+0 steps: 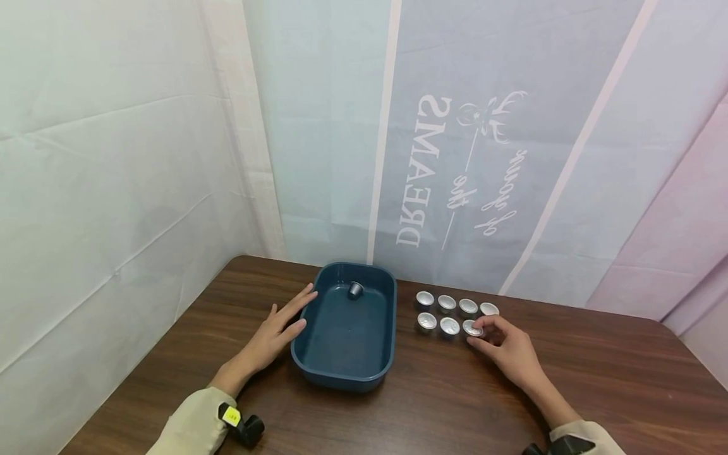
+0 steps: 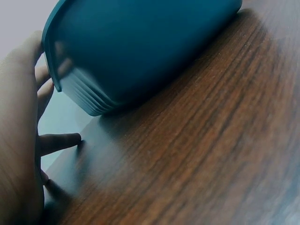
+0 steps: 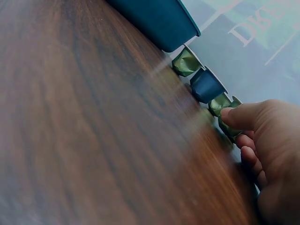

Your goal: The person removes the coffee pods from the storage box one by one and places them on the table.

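My right hand (image 1: 509, 354) pinches a coffee capsule (image 1: 472, 328) between thumb and forefinger, at the right end of the front row. Its green side (image 3: 228, 129) shows under the thumb in the right wrist view. Beside it in that row stand two more silver-lidded capsules, a middle one (image 1: 449, 327) and a left one (image 1: 426, 321). At the left rim of a dark blue plastic tray (image 1: 344, 382), my left hand (image 1: 273, 335) touches the edge with fingers stretched out. One dark capsule (image 1: 355, 290) lies on its side inside the tray, near the far end.
Behind the front row, several capsules (image 1: 446, 304) form a back row, lids up. In the right wrist view one blue capsule (image 3: 207, 85) stands among green ones. The brown wooden table (image 1: 443, 404) meets a printed curtain (image 1: 478, 189) at its far edge.
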A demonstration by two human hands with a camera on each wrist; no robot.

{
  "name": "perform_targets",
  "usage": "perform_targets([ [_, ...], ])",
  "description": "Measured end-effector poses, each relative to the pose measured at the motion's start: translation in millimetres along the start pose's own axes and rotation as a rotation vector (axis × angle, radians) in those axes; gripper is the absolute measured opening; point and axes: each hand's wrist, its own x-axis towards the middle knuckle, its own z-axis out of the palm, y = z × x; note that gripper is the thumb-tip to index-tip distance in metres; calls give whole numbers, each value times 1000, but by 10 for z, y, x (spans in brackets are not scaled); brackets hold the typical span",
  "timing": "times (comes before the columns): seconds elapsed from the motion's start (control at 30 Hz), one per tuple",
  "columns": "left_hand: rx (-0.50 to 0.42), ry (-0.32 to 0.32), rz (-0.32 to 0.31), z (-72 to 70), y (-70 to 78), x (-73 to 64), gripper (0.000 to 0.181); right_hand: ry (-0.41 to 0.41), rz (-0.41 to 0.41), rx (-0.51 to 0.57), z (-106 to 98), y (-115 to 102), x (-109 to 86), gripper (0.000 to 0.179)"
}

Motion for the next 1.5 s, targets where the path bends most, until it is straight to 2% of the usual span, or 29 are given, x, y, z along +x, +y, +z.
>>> perform_targets([
  [0.23, -3, -13, 13, -18, 12, 5, 52, 6, 2, -50, 12, -14, 6, 28],
  [0.7, 5, -4, 15, -4, 24, -6, 51, 12, 25, -67, 6, -34, -19, 28],
  [0.87, -2, 4, 23, -3, 20, -2, 52, 15, 22, -45, 7, -33, -43, 29],
  [1.2, 4, -6, 10, -1, 5, 0, 52, 70, -55, 7, 18, -16, -68, 32],
  [1.5, -4, -1, 8, 0, -1, 6, 51, 82, -51, 73, -31, -185, -38, 31],
])
